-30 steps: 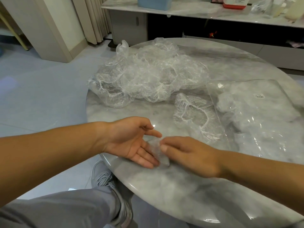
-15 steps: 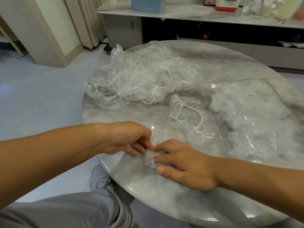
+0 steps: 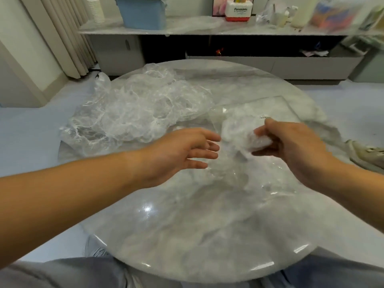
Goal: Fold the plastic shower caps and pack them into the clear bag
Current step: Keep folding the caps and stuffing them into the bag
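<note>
The right hand (image 3: pixel 295 146) grasps a folded cap (image 3: pixel 259 141), a small wad pinched between thumb and curled fingers, held in the air above the bag (image 3: pixel 245 173); the bag lies flat on the table (image 3: pixel 187 235) toward its right edge, with a whitish mass of plastic showing through its far end, though the blur hides how many caps that is; whether the held cap touches the bag cannot be told; the left hand (image 3: pixel 176 154) holds nothing, its fingers loose and spread, pointing at the bag's near left side and just short of the wad; whether its fingertips touch the bag is unclear; a pile of unfolded caps (image 3: pixel 133 109) covers the far left part of the table, reaching the left edge and lying close beside the bag's far left corner; the near half of the table is bare marble with glare on it; beyond the far edge a low shelf (image 3: pixel 207 30) carries a blue box (image 3: pixel 143 13).
</note>
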